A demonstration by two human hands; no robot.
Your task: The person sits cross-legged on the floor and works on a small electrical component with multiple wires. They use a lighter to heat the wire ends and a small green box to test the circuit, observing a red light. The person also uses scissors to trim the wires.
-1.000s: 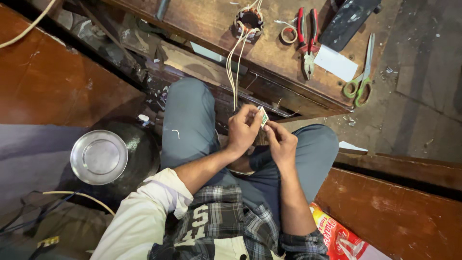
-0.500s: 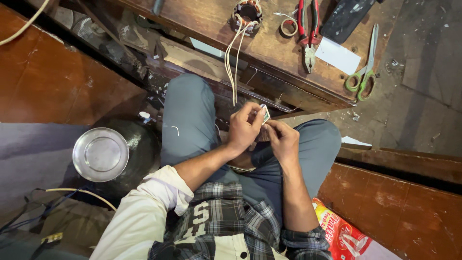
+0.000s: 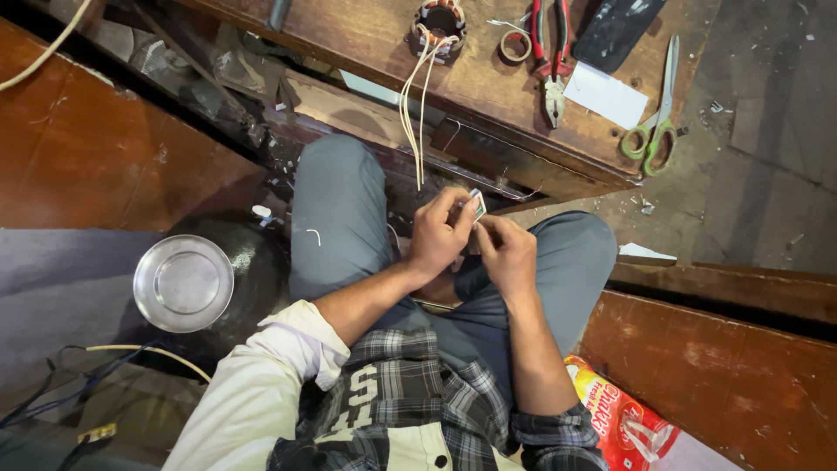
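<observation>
I sit with both hands together over my lap, between my grey-trousered knees. My left hand [image 3: 438, 234] pinches a small pale flat piece [image 3: 479, 205] at its fingertips. My right hand [image 3: 508, 255] is curled close beside it, fingertips touching the same piece from below. Just above the hands, white wires [image 3: 412, 113] hang down from a copper-wound motor stator [image 3: 438, 21] lying on the wooden bench [image 3: 366, 44].
On the bench lie red-handled pliers [image 3: 551, 52], a tape roll [image 3: 514, 45], a white card [image 3: 605, 94], a dark flat case [image 3: 617, 30] and green-handled scissors [image 3: 652, 131]. A steel lid [image 3: 183, 283] rests on a dark pot at left. A red-orange packet [image 3: 619, 419] lies at lower right.
Both hands stay together on the small piece, with only slight finger movement. The view has shifted a little, nothing else has moved.
</observation>
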